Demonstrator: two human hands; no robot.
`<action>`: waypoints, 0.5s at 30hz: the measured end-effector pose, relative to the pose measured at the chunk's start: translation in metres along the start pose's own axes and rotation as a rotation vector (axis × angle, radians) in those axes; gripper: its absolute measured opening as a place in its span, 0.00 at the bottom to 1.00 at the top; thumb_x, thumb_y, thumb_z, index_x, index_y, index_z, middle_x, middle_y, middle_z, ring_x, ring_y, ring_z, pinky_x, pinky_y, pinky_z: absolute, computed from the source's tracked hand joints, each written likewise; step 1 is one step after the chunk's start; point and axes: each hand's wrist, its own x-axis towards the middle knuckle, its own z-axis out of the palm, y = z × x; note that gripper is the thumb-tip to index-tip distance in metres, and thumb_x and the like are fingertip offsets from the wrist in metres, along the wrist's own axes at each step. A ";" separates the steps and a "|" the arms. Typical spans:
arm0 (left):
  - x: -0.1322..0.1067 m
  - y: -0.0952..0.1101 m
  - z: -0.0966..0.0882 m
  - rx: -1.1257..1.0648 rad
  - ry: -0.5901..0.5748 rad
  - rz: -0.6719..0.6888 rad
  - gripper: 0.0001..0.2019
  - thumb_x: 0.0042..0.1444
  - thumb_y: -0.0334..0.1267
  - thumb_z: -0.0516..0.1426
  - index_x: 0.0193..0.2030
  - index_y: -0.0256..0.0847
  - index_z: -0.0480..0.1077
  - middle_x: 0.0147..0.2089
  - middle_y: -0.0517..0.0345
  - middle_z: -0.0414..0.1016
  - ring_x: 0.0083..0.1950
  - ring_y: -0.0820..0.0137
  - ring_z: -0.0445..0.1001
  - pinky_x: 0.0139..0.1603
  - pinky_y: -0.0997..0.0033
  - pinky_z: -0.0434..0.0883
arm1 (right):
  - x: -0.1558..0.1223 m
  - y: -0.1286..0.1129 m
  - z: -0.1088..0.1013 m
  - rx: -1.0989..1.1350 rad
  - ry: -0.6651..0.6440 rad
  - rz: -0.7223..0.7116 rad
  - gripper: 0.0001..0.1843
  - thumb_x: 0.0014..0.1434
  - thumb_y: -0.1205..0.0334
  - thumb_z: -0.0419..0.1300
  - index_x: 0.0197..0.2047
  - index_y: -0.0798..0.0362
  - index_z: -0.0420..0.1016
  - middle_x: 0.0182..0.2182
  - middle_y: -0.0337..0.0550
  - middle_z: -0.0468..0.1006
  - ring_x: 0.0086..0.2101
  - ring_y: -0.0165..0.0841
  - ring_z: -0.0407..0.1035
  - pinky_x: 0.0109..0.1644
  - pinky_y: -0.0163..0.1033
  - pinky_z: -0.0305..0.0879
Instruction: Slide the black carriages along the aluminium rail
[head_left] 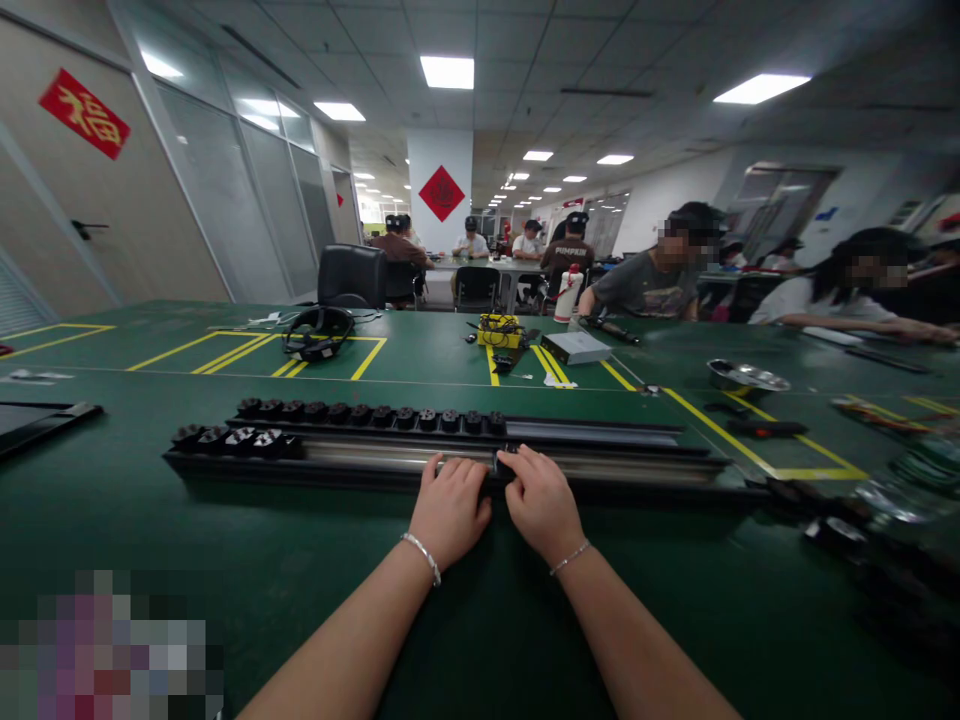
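A long black track (360,478) with a shiny metal channel lies crosswise before me. My left hand (448,508) is curled over its front edge, fingertips on the channel. Close beside it, my right hand (541,502) has its fingers closed on a small black socket module (505,453) in the channel, mostly hidden by the fingers. Several similar modules (225,438) sit together at this track's left end. Behind it runs a second black track (592,432), bearing a row of round-topped black modules (382,415).
On the green table (300,590) are a headset (319,333), a yellow object with cables (501,330), a grey box (576,348) and a metal bowl (746,377). Dark parts and a clear bottle (911,480) lie at right. Two people sit across the table at right.
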 end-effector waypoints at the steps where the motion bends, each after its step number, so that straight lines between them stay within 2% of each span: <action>1: 0.000 0.000 0.000 -0.001 0.000 -0.002 0.13 0.50 0.36 0.53 0.44 0.44 0.64 0.43 0.56 0.72 0.49 0.64 0.66 0.59 0.54 0.50 | 0.000 0.000 0.000 -0.002 0.001 0.001 0.22 0.49 0.73 0.48 0.45 0.52 0.72 0.43 0.46 0.75 0.48 0.36 0.65 0.55 0.45 0.59; 15: -0.001 0.001 -0.003 0.000 0.002 0.001 0.12 0.51 0.35 0.52 0.44 0.45 0.64 0.43 0.55 0.72 0.49 0.64 0.66 0.59 0.56 0.51 | 0.000 -0.003 -0.002 0.005 -0.007 0.019 0.19 0.50 0.71 0.49 0.44 0.53 0.73 0.42 0.46 0.75 0.48 0.36 0.65 0.55 0.43 0.59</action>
